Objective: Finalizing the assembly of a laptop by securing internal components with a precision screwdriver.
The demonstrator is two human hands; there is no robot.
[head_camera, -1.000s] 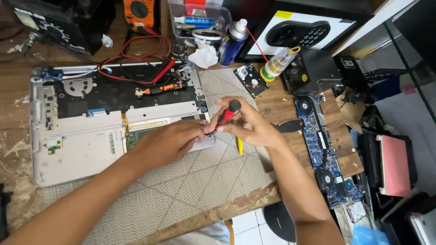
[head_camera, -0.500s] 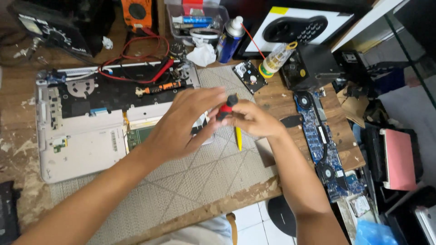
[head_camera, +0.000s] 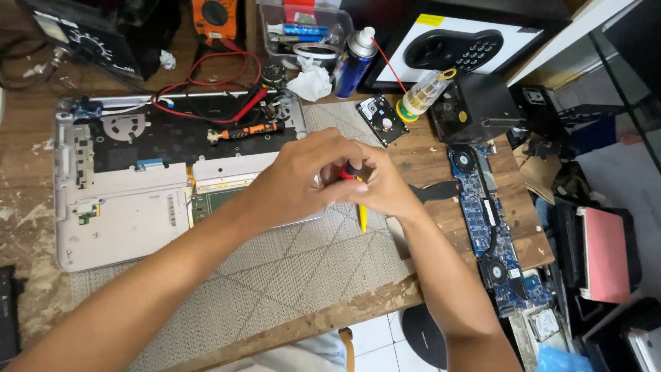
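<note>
both hands meet in the middle of the table [head_camera: 41,131], just over the near right corner of an opened laptop shell [head_camera: 131,207]. the right hand [head_camera: 385,189] is closed around a small screwdriver [head_camera: 351,170] with a red and black handle. only the top of the handle shows between the fingers. the left hand [head_camera: 303,180] curls over it from the left, and its fingers touch the same handle and the right hand. so both hands are clenched on that tool. a yellow stick [head_camera: 362,217] pokes out below the hands and points toward the near edge; i cannot tell if a hand holds it.

the laptop shell is silver and lies flat on a grey woven mat [head_camera: 275,275]. its inside is open, with a black part at the far side. an orange and black screwdriver [head_camera: 248,129] lies on that black part. red wires [head_camera: 206,89] loop over the far edge of the shell.

to the right of the hands a long blue circuit board [head_camera: 492,234] lies on the wood, with a round fan at its near end. farther away stand a blue spray can [head_camera: 351,62], a small clear bottle with a yellow cap [head_camera: 423,93], and a black box [head_camera: 478,107]. a small hard drive [head_camera: 382,119] lies flat near the can. a clear tub [head_camera: 303,27] sits at the far edge. an orange meter [head_camera: 219,19] sits to the left of the tub.
</note>
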